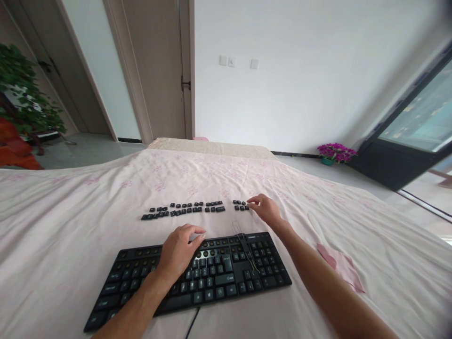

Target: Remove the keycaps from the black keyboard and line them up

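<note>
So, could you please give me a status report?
Right hand at loose black plastic keycaps. Left hand over long black keyboard, some caps missing. Thin metal wire tool lying across keyboard's right side.

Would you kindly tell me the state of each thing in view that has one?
Keyboard: lying flat, some caps missing from its upper rows.
Keycaps: detached, lined up in two rows beyond the keyboard.
Wire tool: lying across the keyboard.
Left hand: at the keyboard's far edge, fingers bent.
Right hand: at the keycaps' right end; grip unclear.
Sheet: wrinkled.
Pink cloth: creased, lying on the sheet.
Middle door: appears shut.
</note>
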A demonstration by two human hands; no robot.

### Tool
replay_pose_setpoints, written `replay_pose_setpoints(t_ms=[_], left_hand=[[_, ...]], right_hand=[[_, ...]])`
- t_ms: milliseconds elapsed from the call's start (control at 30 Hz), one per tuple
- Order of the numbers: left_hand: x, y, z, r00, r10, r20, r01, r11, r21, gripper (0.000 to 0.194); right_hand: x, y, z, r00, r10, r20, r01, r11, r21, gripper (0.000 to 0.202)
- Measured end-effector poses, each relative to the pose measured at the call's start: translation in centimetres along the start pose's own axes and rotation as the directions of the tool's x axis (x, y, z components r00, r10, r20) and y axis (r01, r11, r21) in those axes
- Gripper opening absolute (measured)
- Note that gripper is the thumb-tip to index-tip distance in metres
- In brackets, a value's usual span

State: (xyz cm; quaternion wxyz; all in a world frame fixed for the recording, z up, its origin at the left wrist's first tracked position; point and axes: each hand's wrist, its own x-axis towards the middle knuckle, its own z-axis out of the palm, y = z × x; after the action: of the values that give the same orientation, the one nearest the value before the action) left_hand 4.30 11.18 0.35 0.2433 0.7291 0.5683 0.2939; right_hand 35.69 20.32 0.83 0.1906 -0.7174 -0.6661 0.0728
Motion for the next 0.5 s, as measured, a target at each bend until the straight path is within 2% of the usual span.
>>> replay_pose_setpoints(t_ms=[167,500], left_hand=[[0.0,0.0,0.0,1.0,-0.004,0.001,0.004,1.0,0.006,0.02],[0.0,0.2,-0.1,1.0,-0.025,0.004,0.025,1.0,0.012,0.02]], right_hand=[[1.8,-1.0,-0.3,0.994,0.078,0.074,-0.071,0.994,-0.087,0.026],[3.8,-2.4,-0.3,0.976,0.086,0.198,-0.042,0.976,-0.213,0.02]])
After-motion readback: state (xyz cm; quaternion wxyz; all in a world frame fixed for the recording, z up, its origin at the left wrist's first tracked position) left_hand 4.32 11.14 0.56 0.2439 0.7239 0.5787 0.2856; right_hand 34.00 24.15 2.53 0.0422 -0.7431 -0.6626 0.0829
